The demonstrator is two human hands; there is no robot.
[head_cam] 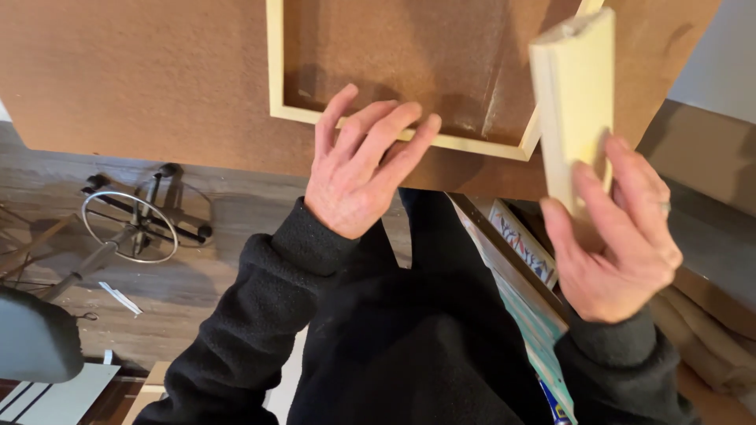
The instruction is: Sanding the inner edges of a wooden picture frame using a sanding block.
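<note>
While left hand (pixel 358 169) steadies the pale frame (pixel 277 71), right hand (pixel 622 236) grips a cream block (pixel 575 94).

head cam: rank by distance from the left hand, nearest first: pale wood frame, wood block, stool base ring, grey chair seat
1. Pale wood frame: under the left hand fingers, on the brown board.
2. Wood block: to the right, held in the right hand.
3. Stool base ring: left, on the floor.
4. Grey chair seat: far lower left.
</note>
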